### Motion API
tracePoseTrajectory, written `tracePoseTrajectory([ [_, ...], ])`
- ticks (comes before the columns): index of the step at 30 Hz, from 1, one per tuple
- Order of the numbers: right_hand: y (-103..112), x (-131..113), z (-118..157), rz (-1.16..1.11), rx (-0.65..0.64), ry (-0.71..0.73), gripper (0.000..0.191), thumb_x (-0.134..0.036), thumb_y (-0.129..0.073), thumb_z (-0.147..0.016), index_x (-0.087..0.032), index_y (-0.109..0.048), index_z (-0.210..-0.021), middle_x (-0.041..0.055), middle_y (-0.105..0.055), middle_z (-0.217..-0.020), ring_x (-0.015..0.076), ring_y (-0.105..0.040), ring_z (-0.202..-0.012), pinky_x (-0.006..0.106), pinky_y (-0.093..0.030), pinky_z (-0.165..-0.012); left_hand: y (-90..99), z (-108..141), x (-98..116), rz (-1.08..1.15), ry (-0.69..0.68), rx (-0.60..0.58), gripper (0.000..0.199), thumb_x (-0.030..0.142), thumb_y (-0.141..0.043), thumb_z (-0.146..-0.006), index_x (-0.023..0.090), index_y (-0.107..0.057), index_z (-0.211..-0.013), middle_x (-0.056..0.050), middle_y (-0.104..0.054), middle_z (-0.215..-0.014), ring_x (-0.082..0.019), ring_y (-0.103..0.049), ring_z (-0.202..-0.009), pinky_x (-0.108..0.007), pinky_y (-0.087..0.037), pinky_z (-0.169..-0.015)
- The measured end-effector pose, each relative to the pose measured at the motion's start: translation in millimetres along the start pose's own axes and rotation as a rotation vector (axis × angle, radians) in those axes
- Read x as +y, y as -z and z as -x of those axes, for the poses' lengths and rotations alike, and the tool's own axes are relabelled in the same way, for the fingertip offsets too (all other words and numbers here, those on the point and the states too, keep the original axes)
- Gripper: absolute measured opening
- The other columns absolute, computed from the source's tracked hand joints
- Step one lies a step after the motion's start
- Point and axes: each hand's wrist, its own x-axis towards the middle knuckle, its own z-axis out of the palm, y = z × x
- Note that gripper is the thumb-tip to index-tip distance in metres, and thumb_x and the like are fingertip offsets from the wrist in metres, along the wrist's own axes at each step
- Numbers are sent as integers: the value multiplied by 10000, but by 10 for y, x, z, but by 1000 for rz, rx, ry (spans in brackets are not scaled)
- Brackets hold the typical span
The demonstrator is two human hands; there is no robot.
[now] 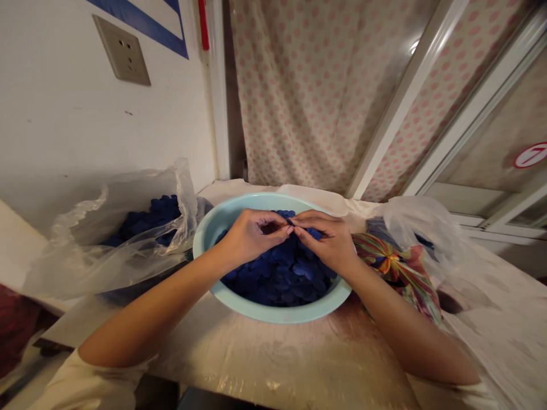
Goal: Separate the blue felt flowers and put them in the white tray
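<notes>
Nearest me, a plastic-sheeted table edge (273, 364) lies under the forearms. The left hand (252, 239) and right hand (325, 242) nearly close, fingertips (292, 229) meeting; I cannot tell whether they grip anything. Small blue pieces (282, 279) fill a pale turquoise basin (205, 245) beneath the fingers; a clear plastic bag (106, 250) sits left of them.

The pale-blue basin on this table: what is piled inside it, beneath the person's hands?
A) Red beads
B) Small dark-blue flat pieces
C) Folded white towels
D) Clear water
B. The pale-blue basin is heaped with small dark-blue flat pieces, and the left hand and right hand meet at the fingertips just above them.
</notes>
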Motion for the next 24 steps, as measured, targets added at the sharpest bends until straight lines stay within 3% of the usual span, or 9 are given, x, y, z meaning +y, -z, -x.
tracePoseTrajectory([
  [9, -17, -94, 2, 163, 9, 60, 122, -168, -563, -784, -179, -679, -820, 72, -697, -825, 159, -656, -757, 298, -555, -689, 13, 9, 9, -87, -41, -5, 122, 236, -586, -734, 130, -634, -698, 6, -597, -594, -73, -509, -532, -179, -442, -521],
  [24, -21, -89, 0, 169, -19, 25, 188, -143, -516, -791, -194, -680, -870, 50, -701, -839, 151, -658, -767, 294, -555, -714, 31, 10, 57, -98, -31, -5, 126, 213, -582, -726, 119, -617, -651, 14, -571, -572, -63, -488, -525, -164, -415, -505],
])
